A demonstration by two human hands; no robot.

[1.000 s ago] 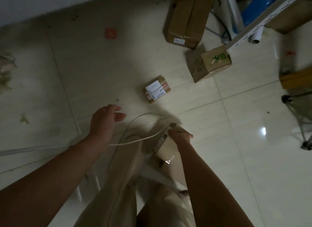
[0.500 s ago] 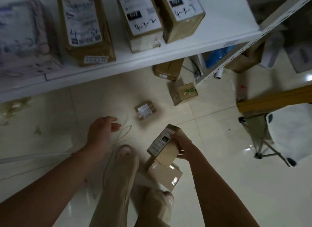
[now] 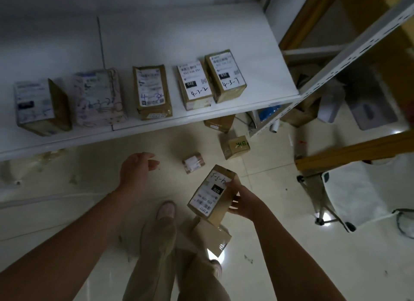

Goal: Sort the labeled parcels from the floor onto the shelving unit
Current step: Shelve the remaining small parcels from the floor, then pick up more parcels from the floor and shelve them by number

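My right hand (image 3: 243, 202) grips a brown parcel (image 3: 211, 194) with a white label and handwritten numbers, held above the floor. My left hand (image 3: 136, 167) hangs empty with relaxed fingers below the shelf edge. The white shelf (image 3: 224, 31) carries several labeled parcels in a row, among them one marked 4-3-2 (image 3: 194, 85) and another (image 3: 225, 75) at the right end. A small labeled parcel (image 3: 193, 162) and a plain brown box (image 3: 211, 238) lie on the tiled floor.
Two more cardboard boxes (image 3: 236, 146) (image 3: 218, 123) sit on the floor under the shelf's right end. A perforated metal upright (image 3: 336, 60) slants on the right. A white-draped folding stand (image 3: 349, 195) is at the right. My legs and shoes are below.
The view rose from the floor to the shelf. My right hand lifted the labeled parcel higher and turned its label up. The left hand stayed empty.
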